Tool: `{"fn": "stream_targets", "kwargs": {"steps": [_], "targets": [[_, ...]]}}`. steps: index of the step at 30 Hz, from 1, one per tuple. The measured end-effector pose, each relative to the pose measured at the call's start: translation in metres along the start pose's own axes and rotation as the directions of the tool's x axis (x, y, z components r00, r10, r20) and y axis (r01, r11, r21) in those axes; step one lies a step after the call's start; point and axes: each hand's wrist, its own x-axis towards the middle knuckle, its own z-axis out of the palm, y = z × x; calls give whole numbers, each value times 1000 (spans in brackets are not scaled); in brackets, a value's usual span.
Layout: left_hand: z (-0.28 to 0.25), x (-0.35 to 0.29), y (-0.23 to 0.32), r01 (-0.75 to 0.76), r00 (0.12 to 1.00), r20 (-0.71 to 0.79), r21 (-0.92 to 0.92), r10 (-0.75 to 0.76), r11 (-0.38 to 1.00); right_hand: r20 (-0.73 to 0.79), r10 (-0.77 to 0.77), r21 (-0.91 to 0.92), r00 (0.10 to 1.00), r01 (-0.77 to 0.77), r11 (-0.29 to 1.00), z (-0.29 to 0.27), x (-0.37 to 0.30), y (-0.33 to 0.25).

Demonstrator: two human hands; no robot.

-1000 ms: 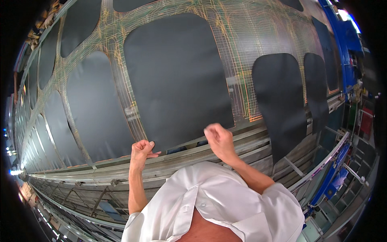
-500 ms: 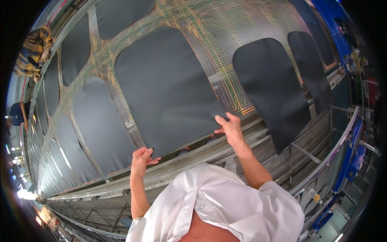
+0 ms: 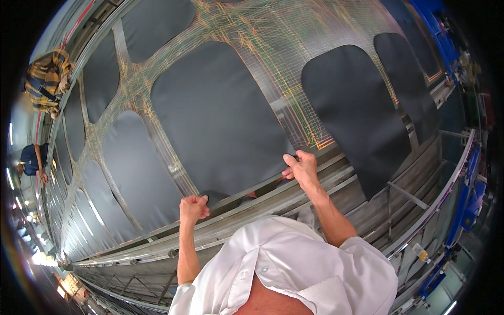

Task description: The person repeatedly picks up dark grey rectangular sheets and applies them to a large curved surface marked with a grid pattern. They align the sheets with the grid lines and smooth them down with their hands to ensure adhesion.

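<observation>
A large dark grey, leather-like sheet (image 3: pixel 218 110) with rounded far corners lies on a flat surface criss-crossed with orange, green and yellow lines (image 3: pixel 289 97). My left hand (image 3: pixel 193 209) has its fingers closed on the sheet's near left corner, where a bit of the edge curls up. At the near right corner, my right hand (image 3: pixel 302 170) pinches the edge between thumb and fingers. Between the two hands the near edge runs fairly straight, beside a metal rail (image 3: pixel 226 223).
To the right another dark sheet (image 3: pixel 354 105) hangs its pointed end over the rail. Further dark sheets (image 3: pixel 139 157) lie to the left. Across the surface stand a person in a checked shirt (image 3: pixel 47 79) and one in dark blue (image 3: pixel 34 159). A curved metal rail (image 3: pixel 446 194) runs at right.
The fingers of my left hand have curled in more tightly at the corner. Creases near the sheet's front edge look smoother. The whole view has shifted slightly.
</observation>
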Motion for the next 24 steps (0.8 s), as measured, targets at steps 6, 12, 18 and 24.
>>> {"fn": "stream_targets", "kwargs": {"steps": [6, 12, 18, 24], "targets": [[14, 1, 40, -512, 471, -354, 637, 808, 576, -27, -9, 8, 1000, 10, 1000, 0, -3, -4], [44, 94, 109, -455, 521, -88, 813, 849, 364, -17, -40, 37, 999, 41, 998, 0, -7, -7], [65, 129, 173, -540, 461, -13, 789, 887, 292, -41, -65, -3, 997, 65, 998, -1, -17, -18], [86, 140, 212, -568, 404, 47, 796, 913, 211, -28, -323, -169, 946, 314, 934, 0, -29, -25]]}}
